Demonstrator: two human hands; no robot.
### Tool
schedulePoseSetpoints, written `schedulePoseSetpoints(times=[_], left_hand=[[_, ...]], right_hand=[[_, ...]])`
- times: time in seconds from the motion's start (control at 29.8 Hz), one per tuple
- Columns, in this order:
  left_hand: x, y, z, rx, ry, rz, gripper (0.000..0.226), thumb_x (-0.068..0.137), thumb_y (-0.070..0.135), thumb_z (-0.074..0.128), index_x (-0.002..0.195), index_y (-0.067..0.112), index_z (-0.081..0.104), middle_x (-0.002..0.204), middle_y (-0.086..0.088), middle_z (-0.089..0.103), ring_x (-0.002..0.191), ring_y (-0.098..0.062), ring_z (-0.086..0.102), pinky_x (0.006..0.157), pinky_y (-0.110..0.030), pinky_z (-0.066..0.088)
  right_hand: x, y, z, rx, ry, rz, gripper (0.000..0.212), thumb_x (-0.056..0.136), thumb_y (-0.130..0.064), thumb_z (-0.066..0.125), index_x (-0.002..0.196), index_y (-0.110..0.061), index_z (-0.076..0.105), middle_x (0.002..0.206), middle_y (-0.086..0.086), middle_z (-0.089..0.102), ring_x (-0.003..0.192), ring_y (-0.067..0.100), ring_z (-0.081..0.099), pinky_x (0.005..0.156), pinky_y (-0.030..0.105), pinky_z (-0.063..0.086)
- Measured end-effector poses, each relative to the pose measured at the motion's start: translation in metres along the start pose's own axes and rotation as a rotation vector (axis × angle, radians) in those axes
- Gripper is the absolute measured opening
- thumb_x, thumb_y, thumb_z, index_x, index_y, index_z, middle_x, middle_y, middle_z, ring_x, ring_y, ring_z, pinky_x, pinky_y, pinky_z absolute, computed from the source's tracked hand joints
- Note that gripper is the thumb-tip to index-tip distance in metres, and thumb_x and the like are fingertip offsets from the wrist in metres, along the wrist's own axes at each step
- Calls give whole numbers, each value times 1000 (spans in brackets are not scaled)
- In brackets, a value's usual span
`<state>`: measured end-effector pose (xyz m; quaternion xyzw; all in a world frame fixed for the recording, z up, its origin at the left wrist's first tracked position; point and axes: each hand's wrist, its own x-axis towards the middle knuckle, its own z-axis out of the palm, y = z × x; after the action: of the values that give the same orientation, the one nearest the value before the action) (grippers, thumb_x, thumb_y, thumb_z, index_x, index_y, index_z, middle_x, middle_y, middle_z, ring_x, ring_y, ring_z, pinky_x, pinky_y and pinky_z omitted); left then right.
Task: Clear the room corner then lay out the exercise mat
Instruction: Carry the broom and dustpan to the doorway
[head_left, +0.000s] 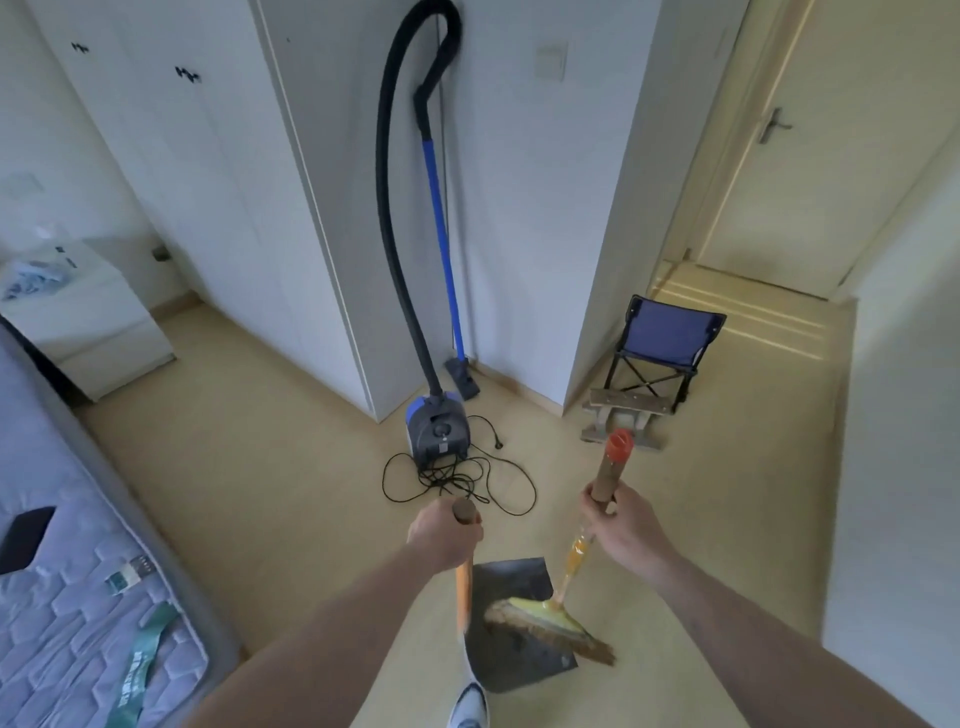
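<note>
Head view: left hand (441, 535) grip wrapped round the dustpan handle (464, 582), right hand (621, 525) grip round the broom handle (609, 478). Below both grips, broom head (550, 621) sits on the dustpan (511, 644) blade. Ahead of the grips: vacuum (438, 434) with loose cord (462, 480) in the corner; folding chair (660, 348) and wooden stool (623, 415) beyond the right grip. No mat visible. Advice: carry both upright, step round the cord, park them outside the corner.

The pale floor (260, 467) carries a blue vacuum cleaner (438, 427) with its tangled cord (462, 480) at centre frame, a folding chair (662, 353) and wooden stool (623, 415) to the right, and a dustpan (519, 639) at bottom centre.
</note>
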<state>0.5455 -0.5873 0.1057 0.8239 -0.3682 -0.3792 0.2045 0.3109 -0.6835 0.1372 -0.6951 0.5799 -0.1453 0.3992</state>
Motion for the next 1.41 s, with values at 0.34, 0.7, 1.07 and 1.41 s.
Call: schedulePoseSetpoints(times=[0.34, 0.7, 1.07, 1.41], left_hand=[[134, 101, -3, 114, -42, 97, 19, 77, 47, 66, 80, 28, 67, 77, 7, 68, 79, -18, 66, 73, -31, 56], [266, 241, 29, 126, 83, 24, 23, 79, 56, 66, 77, 32, 68, 74, 5, 68, 74, -15, 68, 68, -29, 58], [354, 331, 23, -12, 187, -72, 13, 91, 30, 63, 101, 26, 71, 92, 3, 70, 81, -17, 69, 70, -28, 56], [489, 365, 12, -17, 106, -44, 7, 87, 34, 65, 91, 34, 70, 89, 5, 70, 86, -20, 69, 83, -40, 61]], right_hand=[[132, 9, -65, 21, 122, 82, 24, 97, -45, 61, 102, -21, 63, 95, 0, 69, 88, 21, 67, 81, 37, 53], [319, 49, -170, 20, 29, 4, 23, 97, -45, 62, 102, -22, 65, 94, -6, 70, 89, 13, 69, 84, 39, 59], [465, 48, -233, -90, -66, -41, 29, 98, -46, 61, 104, -18, 65, 93, -6, 69, 89, 17, 68, 86, 39, 55], [603, 28, -226, -106, -113, -11, 23, 99, -39, 62, 99, -16, 66, 87, -5, 71, 84, 13, 68, 81, 35, 54]])
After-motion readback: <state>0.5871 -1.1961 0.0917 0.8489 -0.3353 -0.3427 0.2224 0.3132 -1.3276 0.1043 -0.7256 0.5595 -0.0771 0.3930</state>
